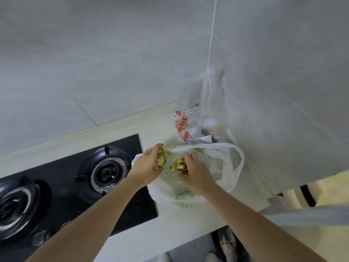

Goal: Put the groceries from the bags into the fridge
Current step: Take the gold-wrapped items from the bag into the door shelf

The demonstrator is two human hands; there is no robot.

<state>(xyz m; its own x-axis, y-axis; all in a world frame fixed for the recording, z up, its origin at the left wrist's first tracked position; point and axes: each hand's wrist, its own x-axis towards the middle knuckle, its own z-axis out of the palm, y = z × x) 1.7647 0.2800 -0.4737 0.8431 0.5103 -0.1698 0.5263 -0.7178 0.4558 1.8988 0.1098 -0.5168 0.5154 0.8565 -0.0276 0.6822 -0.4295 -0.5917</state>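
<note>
My hands both over white bag (222, 167) on worktop (154, 129): left hand (145, 163) grips gold packet (160, 157), right hand (196, 173) grips second gold packet (178, 165); fridge not in view.

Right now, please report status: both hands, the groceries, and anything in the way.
Left hand grips a gold packet; right hand grips another gold packet. Both over the open white bag on the counter. Hanging clear bag behind, not blocking. Fridge not in view.
</note>
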